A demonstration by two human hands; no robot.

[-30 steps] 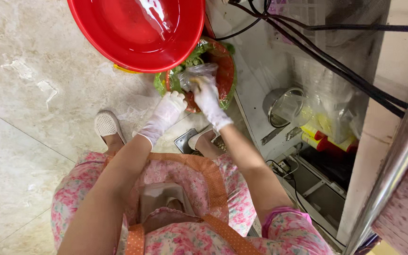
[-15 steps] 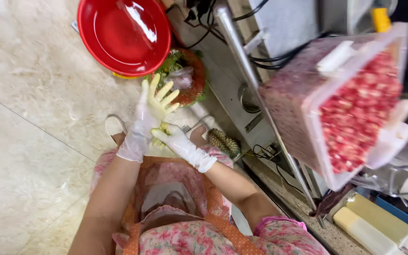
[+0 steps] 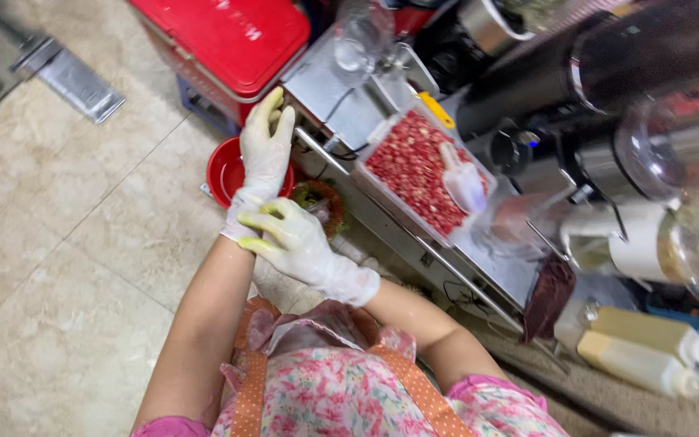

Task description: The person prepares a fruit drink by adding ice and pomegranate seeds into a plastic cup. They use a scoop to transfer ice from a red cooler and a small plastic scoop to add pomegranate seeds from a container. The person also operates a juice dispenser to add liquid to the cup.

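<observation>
Both my hands wear thin white gloves. My left hand (image 3: pixel 264 154) is raised in front of me with its fingers stretched out and nothing in it. My right hand (image 3: pixel 294 240) sits just below it, its fingers pinching the cuff of the left glove (image 3: pixel 239 220) at the wrist. Both hands hover over the floor beside a metal counter (image 3: pixel 341 97). Below them a red bowl (image 3: pixel 224 171) and a basket of greens (image 3: pixel 323 202) rest on the floor.
A clear tray of red seeds (image 3: pixel 410 166) with a white scoop (image 3: pixel 463 184) lies on the counter. A red cooler box (image 3: pixel 232 36) stands at the back. Dark machines (image 3: pixel 608 65) and pale bottles (image 3: pixel 649 348) are to the right. Beige floor tiles (image 3: pixel 66 243) spread to the left.
The view has risen from the floor bowl and basket up to the counter. My hands left the basket, and my right hand has closed on the left glove's cuff.
</observation>
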